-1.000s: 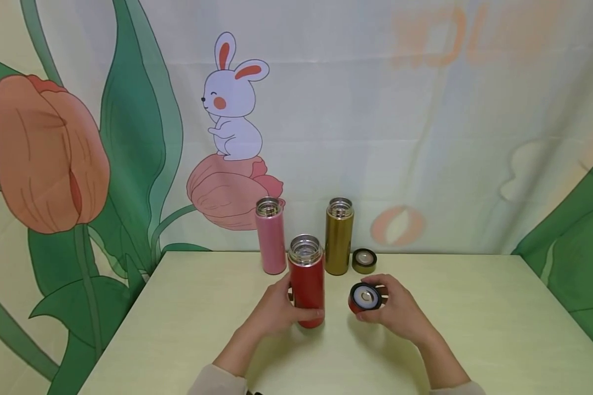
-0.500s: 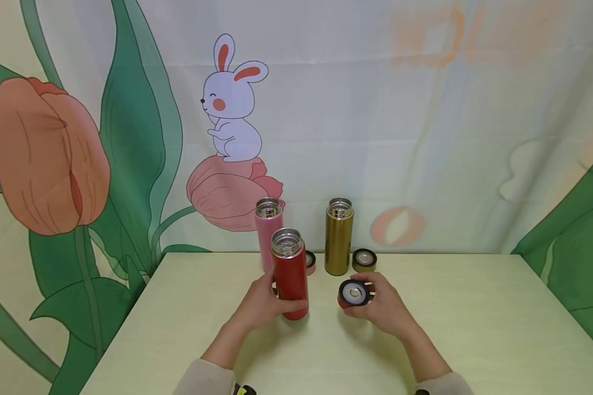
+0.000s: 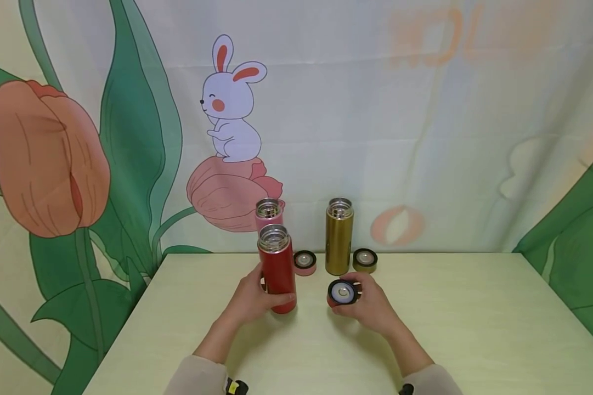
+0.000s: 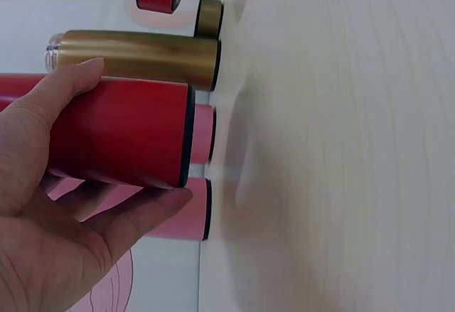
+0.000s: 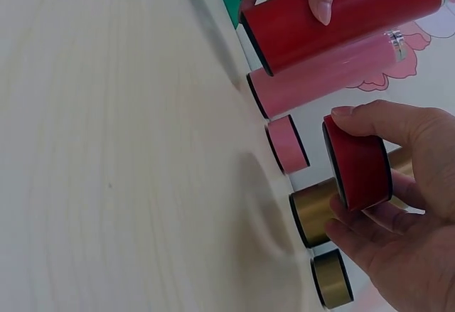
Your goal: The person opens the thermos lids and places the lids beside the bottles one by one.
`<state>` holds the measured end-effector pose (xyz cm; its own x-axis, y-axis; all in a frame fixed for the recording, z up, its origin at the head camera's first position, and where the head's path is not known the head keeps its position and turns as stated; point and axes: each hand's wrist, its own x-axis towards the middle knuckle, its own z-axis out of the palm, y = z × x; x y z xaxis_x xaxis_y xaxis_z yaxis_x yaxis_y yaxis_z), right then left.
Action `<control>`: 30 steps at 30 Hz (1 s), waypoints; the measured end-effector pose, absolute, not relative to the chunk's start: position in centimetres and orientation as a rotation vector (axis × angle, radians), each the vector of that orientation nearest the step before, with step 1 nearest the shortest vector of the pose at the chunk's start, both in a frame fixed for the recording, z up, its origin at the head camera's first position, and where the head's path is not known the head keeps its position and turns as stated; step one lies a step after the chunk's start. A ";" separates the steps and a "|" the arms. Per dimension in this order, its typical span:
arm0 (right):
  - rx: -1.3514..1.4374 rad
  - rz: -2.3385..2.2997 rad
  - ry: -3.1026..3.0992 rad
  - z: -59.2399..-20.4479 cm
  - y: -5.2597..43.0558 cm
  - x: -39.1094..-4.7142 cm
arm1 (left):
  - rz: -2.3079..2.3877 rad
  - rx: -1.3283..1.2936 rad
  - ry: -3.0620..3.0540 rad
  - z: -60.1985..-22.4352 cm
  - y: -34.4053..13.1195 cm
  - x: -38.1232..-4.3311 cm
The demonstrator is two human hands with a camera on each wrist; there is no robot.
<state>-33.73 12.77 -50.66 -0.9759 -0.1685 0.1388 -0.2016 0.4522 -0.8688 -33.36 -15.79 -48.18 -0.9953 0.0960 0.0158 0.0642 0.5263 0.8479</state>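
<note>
My left hand (image 3: 254, 296) grips a red thermos flask (image 3: 279, 274) around its lower body; the flask is upright with a bare steel mouth. In the left wrist view its black base appears lifted off the table. My right hand (image 3: 370, 302) holds the red lid (image 3: 342, 292) between thumb and fingers, its pale inner side facing up. Behind the red flask stands a pink thermos flask (image 3: 268, 211), mostly hidden in the head view. A pink lid (image 3: 304, 263) lies on its right. Further right is a gold thermos flask (image 3: 339, 238), uncapped, with a gold lid (image 3: 365, 260) beside it.
The pale table (image 3: 464, 318) runs under both arms. At its back edge hangs a cloth backdrop (image 3: 375, 120) printed with tulips and a rabbit; the pink and gold flasks stand close to it.
Both hands have moved left, carrying the red flask and red lid. The red flask now covers most of the pink flask, and the pink lid has come into sight.
</note>
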 end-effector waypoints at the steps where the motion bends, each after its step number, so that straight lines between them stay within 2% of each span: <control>1: 0.334 1.592 -2.649 -50.8 12.6 -33.8 | 1.505 0.138 2.714 -48.2 -15.9 -33.4; 30: 0.360 1.536 -2.616 -53.5 8.8 -35.6 | 1.508 0.035 2.713 -48.9 -18.2 -35.8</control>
<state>-35.65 8.82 -53.48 -0.9685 -0.1583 0.1922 -0.2450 0.4675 -0.8494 -35.77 -18.21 -48.92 -0.9990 0.0382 -0.0220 0.0015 0.5280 0.8493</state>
